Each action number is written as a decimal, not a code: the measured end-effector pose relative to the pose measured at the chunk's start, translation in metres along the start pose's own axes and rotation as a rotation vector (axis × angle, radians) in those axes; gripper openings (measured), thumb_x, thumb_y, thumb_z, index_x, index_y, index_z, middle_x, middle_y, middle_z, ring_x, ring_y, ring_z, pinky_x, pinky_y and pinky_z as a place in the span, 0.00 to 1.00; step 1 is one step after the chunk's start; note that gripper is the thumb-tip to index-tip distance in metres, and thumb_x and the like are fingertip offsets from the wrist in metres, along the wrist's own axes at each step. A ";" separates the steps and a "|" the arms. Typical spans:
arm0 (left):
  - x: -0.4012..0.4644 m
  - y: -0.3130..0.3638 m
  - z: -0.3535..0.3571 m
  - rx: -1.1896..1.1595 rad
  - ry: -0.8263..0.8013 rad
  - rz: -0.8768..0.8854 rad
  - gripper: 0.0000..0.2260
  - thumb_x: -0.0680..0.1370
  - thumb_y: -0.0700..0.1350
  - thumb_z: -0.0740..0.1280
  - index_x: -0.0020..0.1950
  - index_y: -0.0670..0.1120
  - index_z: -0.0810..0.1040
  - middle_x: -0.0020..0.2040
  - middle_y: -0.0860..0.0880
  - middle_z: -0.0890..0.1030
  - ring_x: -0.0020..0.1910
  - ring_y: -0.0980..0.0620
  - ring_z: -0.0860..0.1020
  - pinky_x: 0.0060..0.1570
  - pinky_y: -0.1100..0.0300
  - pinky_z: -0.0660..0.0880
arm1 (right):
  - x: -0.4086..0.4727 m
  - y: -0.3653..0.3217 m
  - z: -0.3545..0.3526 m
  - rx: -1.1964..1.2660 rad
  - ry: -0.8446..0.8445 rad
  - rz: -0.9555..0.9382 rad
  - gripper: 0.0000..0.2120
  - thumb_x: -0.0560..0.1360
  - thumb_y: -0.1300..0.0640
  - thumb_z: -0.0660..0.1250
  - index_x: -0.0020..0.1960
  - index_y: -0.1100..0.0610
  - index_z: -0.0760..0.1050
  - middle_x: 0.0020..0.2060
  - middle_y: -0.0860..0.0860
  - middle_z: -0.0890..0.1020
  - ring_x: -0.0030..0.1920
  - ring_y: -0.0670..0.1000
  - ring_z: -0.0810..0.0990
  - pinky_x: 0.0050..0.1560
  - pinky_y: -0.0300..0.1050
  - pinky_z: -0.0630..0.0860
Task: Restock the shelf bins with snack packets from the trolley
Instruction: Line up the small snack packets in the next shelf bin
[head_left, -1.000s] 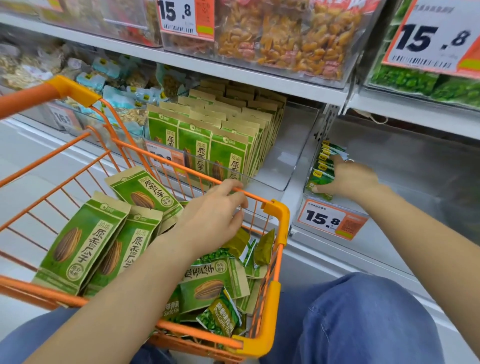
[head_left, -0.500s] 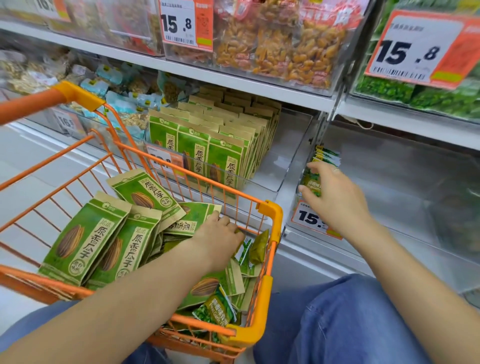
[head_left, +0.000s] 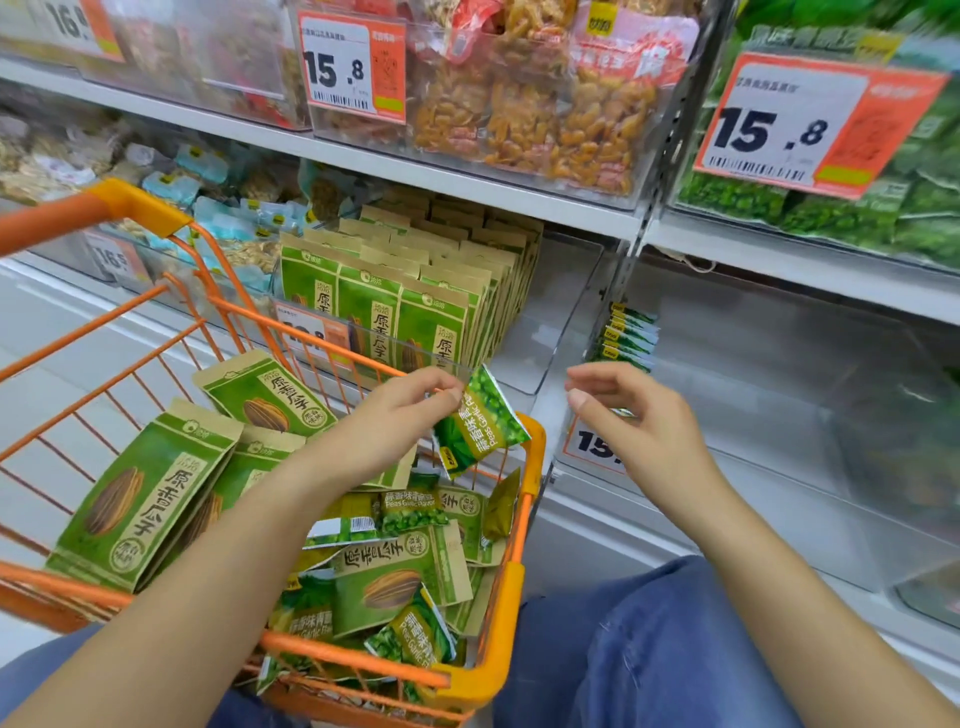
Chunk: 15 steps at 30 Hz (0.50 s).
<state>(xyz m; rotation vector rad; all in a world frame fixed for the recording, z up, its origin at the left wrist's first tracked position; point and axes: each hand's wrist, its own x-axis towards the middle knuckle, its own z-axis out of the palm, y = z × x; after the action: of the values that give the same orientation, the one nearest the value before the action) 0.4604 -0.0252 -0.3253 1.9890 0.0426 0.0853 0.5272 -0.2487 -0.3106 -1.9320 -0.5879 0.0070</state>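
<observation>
My left hand (head_left: 395, 421) pinches a small green pea packet (head_left: 480, 423) by its top edge, above the orange trolley's (head_left: 519, 587) right rim. My right hand (head_left: 631, 415) hovers just right of the packet, fingers loosely curled and holding nothing. Behind it, a short row of the same green pea packets (head_left: 626, 338) stands at the left end of a clear shelf bin (head_left: 779, 415). More pea packets (head_left: 415, 512) and large sunflower seed bags (head_left: 140, 499) lie in the trolley.
A neighbouring clear bin holds upright sunflower seed bags (head_left: 405, 296). Upper shelf bins carry orange snacks (head_left: 524, 104) and green peas (head_left: 831, 202) behind price tags. A 15.8 tag (head_left: 592, 447) fronts the pea bin. My blue-jeaned knee (head_left: 649, 639) is below.
My left hand lifted a pea packet out of the trolley. My right hand drew back from the row of packets in the bin toward the trolley.
</observation>
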 end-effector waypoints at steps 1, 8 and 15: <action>0.000 0.004 -0.001 -0.119 -0.013 -0.002 0.08 0.82 0.45 0.59 0.48 0.47 0.76 0.43 0.52 0.77 0.44 0.59 0.75 0.49 0.63 0.70 | -0.001 -0.003 0.004 0.043 -0.065 0.026 0.10 0.74 0.54 0.69 0.55 0.49 0.77 0.49 0.45 0.82 0.45 0.39 0.80 0.45 0.32 0.75; -0.006 0.011 0.011 -0.269 -0.099 0.001 0.14 0.79 0.50 0.59 0.53 0.41 0.77 0.39 0.50 0.82 0.38 0.55 0.81 0.38 0.65 0.77 | -0.001 -0.016 0.037 0.231 -0.309 0.128 0.14 0.68 0.54 0.73 0.53 0.49 0.77 0.43 0.50 0.84 0.41 0.48 0.83 0.38 0.42 0.80; -0.006 0.011 0.009 -0.259 -0.076 0.039 0.09 0.77 0.42 0.66 0.56 0.42 0.78 0.45 0.47 0.84 0.40 0.55 0.81 0.38 0.63 0.78 | 0.001 -0.016 0.040 0.423 -0.181 0.200 0.05 0.74 0.62 0.69 0.49 0.55 0.78 0.39 0.47 0.84 0.40 0.48 0.83 0.38 0.40 0.80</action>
<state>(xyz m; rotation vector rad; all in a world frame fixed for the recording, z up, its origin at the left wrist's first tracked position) 0.4547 -0.0388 -0.3192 1.7324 -0.0535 0.0380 0.5106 -0.2090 -0.3139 -1.5765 -0.4654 0.4059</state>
